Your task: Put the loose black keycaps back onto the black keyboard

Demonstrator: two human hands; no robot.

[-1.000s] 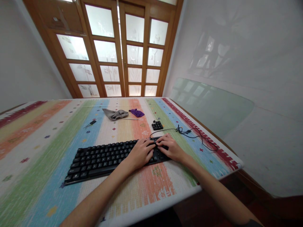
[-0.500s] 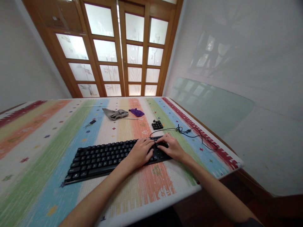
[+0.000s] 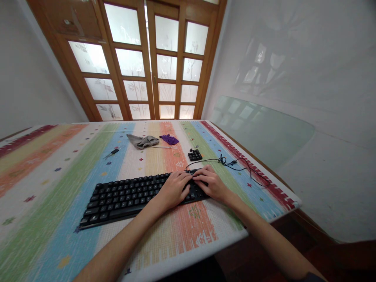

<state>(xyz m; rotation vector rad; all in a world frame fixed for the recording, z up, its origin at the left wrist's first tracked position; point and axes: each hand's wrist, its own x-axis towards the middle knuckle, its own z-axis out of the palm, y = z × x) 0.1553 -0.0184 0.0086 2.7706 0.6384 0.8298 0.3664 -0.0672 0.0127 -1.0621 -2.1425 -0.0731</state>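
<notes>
A long black keyboard (image 3: 126,197) lies slightly slanted on the striped tablecloth. My left hand (image 3: 175,188) rests over its right part, fingers stretched towards the right and thumb apart. Close beside it, my right hand (image 3: 212,183) is over the keyboard's right end, its thumb and fingertips drawn together in a pinch. Whatever is between those fingertips is too small to make out. Both sets of fingertips almost meet near the top right of the keyboard. Just beyond my right hand sits a small block of black keycaps (image 3: 195,155), with a few loose ones at its far edge.
The keyboard's black cable (image 3: 223,160) lies tangled to the right. Farther back are a grey cloth (image 3: 143,141), a purple cloth (image 3: 169,139) and a thin rod (image 3: 160,147). A small black-handled tool (image 3: 114,152) lies left. Wall and table edge (image 3: 273,178) bound the right side.
My right hand's thumb and fingers have closed together, and its fingertips have shifted slightly over the keyboard. My left hand stays in nearly the same place.
</notes>
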